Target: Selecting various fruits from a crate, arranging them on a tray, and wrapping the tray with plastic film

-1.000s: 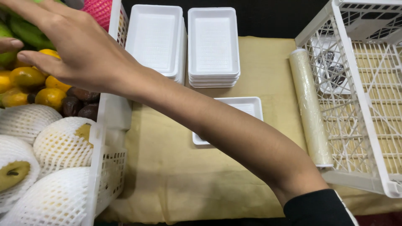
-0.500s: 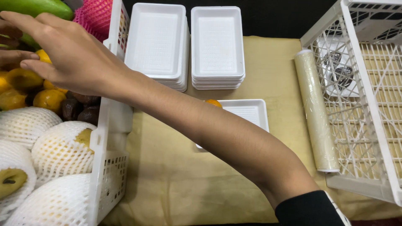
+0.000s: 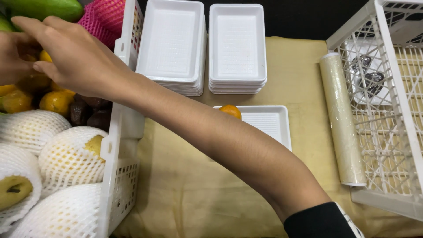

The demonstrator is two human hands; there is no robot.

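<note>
**Picking small orange fruit from the crate — one already on the tray**

Right hand (image 3: pixel 72 61) reaches across into the white fruit crate (image 3: pixel 125 128), fingers spread and curled down over the pile of small orange fruits (image 3: pixel 55 101). Can't tell whether it has one gripped yet — the palm hides the contact. Left hand (image 3: pixel 15 55) sits at the frame's left edge, touching the same pile next to a fruit; grip unclear, mostly cropped out.

One orange fruit (image 3: pixel 231 110) lies at the far-left corner of the single foam tray (image 3: pixel 269 123) on the tan cloth (image 3: pixel 185 189), partly behind the forearm.

My read: mid-pick, tray barely filled. Next move calls for a clean pinch on one fruit, lift clear of the crate wall, then carry right to the tray beside the first one — avoid knocking it out.

Netted pale fruits (image 3: pixel 66 156), dark fruits (image 3: pixel 88 114), tray stacks (image 3: pixel 238 48), wrap roll (image 3: pixel 341 119) untouched.
</note>
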